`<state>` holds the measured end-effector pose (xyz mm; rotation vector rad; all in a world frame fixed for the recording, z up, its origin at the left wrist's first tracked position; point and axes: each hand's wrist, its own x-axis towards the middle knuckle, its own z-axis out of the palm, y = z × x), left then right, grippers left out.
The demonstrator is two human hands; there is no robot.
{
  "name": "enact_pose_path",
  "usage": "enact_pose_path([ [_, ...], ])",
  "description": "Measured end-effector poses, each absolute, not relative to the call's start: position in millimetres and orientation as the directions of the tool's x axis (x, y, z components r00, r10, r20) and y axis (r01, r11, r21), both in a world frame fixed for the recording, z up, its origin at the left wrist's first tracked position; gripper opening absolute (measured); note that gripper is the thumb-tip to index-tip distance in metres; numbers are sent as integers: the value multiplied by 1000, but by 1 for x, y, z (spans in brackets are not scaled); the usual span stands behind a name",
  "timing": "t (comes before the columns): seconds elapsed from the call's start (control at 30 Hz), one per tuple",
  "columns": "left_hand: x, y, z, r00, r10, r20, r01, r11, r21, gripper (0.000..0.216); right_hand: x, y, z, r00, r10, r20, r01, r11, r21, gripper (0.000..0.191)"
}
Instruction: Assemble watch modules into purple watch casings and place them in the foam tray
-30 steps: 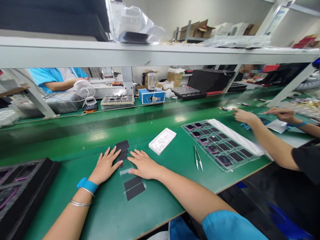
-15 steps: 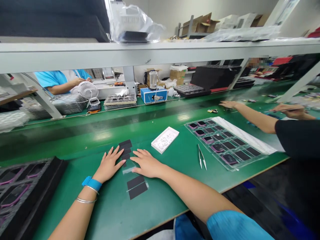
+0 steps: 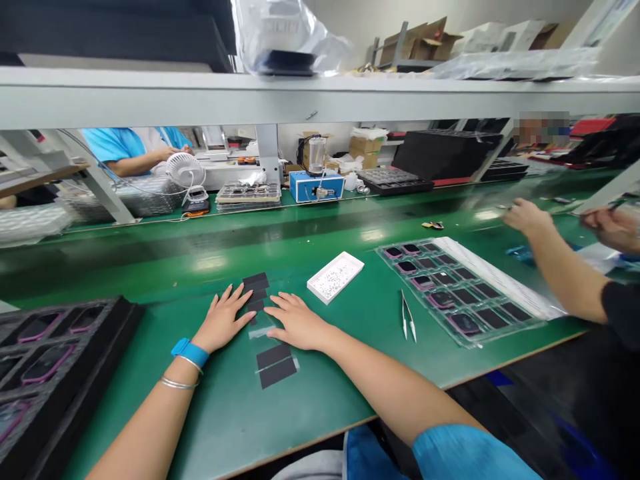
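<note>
My left hand [image 3: 225, 320] lies flat with fingers spread, its fingertips at the left edge of a strip of black rectangular pieces [image 3: 256, 281] on clear film. From the other side my right hand [image 3: 299, 321] rests with fingers stretched out at the strip's right edge. Both hands are open and neither is wrapped round anything. Below them on the strip lie two more black rectangles [image 3: 277, 365], with a bare stretch of clear film [image 3: 261, 332] above. Right of my right hand is a shallow white box [image 3: 336, 277] holding many tiny pieces. Tweezers [image 3: 407, 317] lie further right.
A clear tray [image 3: 453, 290] of purple-rimmed and black pieces lies at the right. A black foam tray [image 3: 65, 347] stands at the left. A co-worker's arm [image 3: 563, 267] reaches over the bench's right side. A shelf beam [image 3: 320, 100] crosses above.
The view has shifted slightly. My hands stay flat in the same places beside the strip. At the right, the co-worker's hand has pulled back and lifted.
</note>
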<state>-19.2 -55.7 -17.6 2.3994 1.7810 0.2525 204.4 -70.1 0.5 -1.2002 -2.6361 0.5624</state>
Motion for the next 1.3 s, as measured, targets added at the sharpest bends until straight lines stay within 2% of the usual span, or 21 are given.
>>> enact_pose_path([
  [1.3, -16, -58, -11, 276, 961, 10, 939, -272, 211, 58, 204, -72, 6, -649, 760, -20, 695, 582, -423, 57],
])
